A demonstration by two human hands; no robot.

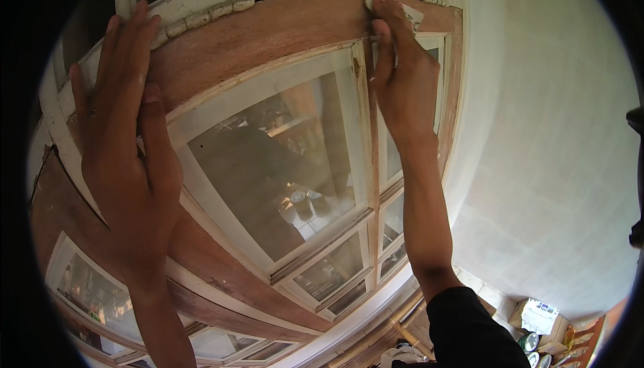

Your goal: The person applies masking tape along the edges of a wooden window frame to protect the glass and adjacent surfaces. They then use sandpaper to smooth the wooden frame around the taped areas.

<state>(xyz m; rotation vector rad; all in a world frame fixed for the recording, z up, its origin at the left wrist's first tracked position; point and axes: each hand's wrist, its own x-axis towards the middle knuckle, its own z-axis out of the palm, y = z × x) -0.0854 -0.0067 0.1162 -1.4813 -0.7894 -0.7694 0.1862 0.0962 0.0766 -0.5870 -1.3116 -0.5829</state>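
Observation:
My left hand [127,146] lies against the left side of a wooden window frame, fingers stretched upward and nothing seen in them. Up at the top right corner, my right hand [408,89] presses a folded pale piece of sandpaper [414,16] to the top rail, its fingers over the sheet. The sheet's underside is hidden against the wood. The top rail [268,29] is bare reddish-brown wood, with whitish paint left along the inner edges. Below it sits a large glass pane [268,173] with reflections, and smaller panes run down beside and beneath it.
Whitish painted hinges [208,16] join the sash to the outer frame. A plain pale green wall [550,140] rises on the right. Low at the right are a cardboard box [537,314] and several cans [528,342]. Bamboo poles [365,344] lie below the window.

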